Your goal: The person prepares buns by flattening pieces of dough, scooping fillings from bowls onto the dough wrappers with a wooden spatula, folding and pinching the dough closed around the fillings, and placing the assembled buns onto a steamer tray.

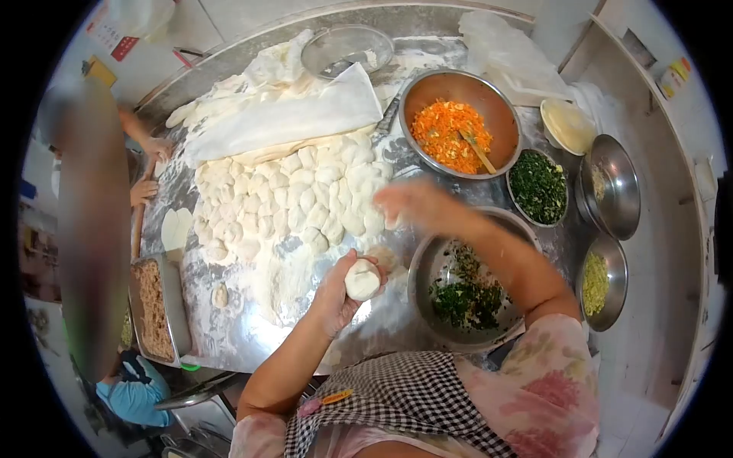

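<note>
My left hand [336, 296] holds a round white dough ball [363, 280], with its palm and fingers cupped around it, above the front edge of the metal table. Its top looks smooth with a slight crease. My right hand [408, 204] is smeared by motion and stretches over the right end of the many floured dough pieces [282, 191]; whether it touches any, I cannot tell. Beneath my right forearm stands a large steel bowl [427, 305] with chopped greens [467, 301] along its bottom.
Further back is a steel bowl [500, 114] of orange shredded filling [450, 133] with a spoon. Chopped greens [538, 187] and yellow bits [595, 284] fill bowls at right. A co-worker's hands [145, 191] grip a rolling pin [138, 225] at left, beside a tray [177, 305] of brown filling.
</note>
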`<action>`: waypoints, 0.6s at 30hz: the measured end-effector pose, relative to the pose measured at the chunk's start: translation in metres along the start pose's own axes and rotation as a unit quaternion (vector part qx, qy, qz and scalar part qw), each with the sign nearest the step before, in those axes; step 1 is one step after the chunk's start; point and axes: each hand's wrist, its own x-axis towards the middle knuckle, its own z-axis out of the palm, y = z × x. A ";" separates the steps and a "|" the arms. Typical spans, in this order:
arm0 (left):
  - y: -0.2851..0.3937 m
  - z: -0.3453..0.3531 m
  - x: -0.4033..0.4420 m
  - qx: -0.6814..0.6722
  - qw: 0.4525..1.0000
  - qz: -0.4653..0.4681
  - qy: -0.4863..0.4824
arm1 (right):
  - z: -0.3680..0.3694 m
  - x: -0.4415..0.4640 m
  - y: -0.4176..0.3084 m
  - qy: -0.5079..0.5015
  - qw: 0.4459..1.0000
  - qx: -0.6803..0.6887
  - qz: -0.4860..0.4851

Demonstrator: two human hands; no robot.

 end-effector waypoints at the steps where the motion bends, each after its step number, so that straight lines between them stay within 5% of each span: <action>1: 0.000 0.000 0.001 -0.001 1.000 0.007 0.006 | -0.028 0.011 0.000 0.087 0.996 -0.021 -0.004; 5: 0.002 -0.005 0.007 -0.013 0.998 -0.008 0.061 | -0.131 0.086 0.078 0.267 0.916 -0.299 0.005; 12: 0.008 -0.020 0.012 -0.048 0.995 0.011 0.084 | -0.142 0.150 0.103 0.228 0.829 -0.496 0.118; 18: 0.007 -0.026 0.010 -0.067 0.991 0.013 0.117 | -0.161 0.151 0.112 0.308 0.889 -0.335 0.046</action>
